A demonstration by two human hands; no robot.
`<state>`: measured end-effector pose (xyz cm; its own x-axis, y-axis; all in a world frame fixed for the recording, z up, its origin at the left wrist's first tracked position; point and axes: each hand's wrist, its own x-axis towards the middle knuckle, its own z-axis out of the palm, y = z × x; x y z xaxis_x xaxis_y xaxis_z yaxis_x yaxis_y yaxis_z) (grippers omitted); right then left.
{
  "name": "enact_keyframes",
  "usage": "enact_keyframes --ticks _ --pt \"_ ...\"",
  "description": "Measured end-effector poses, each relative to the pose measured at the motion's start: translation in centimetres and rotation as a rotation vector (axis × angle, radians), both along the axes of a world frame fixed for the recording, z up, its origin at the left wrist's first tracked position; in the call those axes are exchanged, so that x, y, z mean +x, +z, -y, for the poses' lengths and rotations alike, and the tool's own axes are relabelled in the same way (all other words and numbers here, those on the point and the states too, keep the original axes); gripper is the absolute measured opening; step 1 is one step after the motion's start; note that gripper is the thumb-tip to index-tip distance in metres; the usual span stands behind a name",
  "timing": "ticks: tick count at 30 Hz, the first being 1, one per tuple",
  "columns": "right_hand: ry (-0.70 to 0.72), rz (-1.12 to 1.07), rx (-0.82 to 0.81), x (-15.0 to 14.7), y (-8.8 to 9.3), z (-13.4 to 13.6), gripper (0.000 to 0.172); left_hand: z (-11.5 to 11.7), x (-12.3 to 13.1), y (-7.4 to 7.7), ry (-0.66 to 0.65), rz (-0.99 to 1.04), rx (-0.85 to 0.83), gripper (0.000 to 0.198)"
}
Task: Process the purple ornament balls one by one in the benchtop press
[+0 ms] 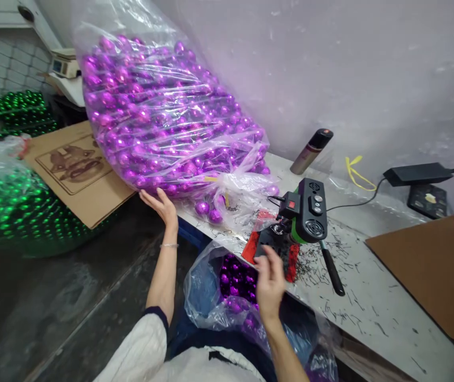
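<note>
My left hand (161,208) is open, fingers spread, palm against the lower edge of a big clear plastic bag (163,111) full of shiny purple balls. A few purple balls (208,211) lie at its mouth on the table. My right hand (270,281) is in front of a small black hand press (308,212), its fingers bent together and somewhat blurred; anything between them is hidden. Below it, a second clear bag (201,289) with more purple balls (238,276) hangs open at the table's edge. Red material (251,246) lies under the press.
Small dark bits litter the white table (370,297). At the back stand a spray can (312,151) and a black power adapter (418,173) with a cord. Cardboard (434,265) lies right; a printed carton flap (84,175) and bagged green balls (24,212) are left.
</note>
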<state>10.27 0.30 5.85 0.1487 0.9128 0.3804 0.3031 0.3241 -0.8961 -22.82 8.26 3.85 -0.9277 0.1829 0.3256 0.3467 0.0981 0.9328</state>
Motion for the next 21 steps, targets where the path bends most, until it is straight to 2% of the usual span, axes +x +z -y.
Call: enact_keyframes --ticks 2,3,5,8,11,14,19,21 --pt "0.203 0.198 0.243 -3.2 0.7 -1.2 0.029 -1.4 -3.8 1.0 0.056 0.168 0.000 0.080" --pt "0.244 0.268 0.369 -5.0 1.6 -2.6 0.032 -1.9 -5.1 1.4 0.064 0.211 0.005 0.078" --pt "0.249 0.399 0.499 -9.0 3.8 -6.5 0.044 -2.7 -6.7 1.9 0.067 0.218 0.009 0.075" --pt "0.304 0.648 0.500 -15.2 6.6 -13.1 0.060 -3.7 -7.4 2.1 0.092 0.155 -0.009 0.074" --pt "0.431 0.887 0.441 -19.5 6.9 -17.5 0.062 -5.3 -7.0 1.9 0.070 0.135 -0.032 0.073" --pt "0.541 1.003 0.405 -20.6 5.5 -18.8 0.029 -7.3 -6.6 1.8 -0.009 0.143 -0.063 0.072" --pt "0.519 0.951 0.480 -19.8 4.2 -18.0 0.028 -10.9 -6.2 2.8 -0.065 0.126 -0.070 0.074" --pt "0.502 0.933 0.496 -19.9 4.2 -17.8 0.027 -12.1 -6.1 3.5 -0.190 0.183 -0.077 0.066"
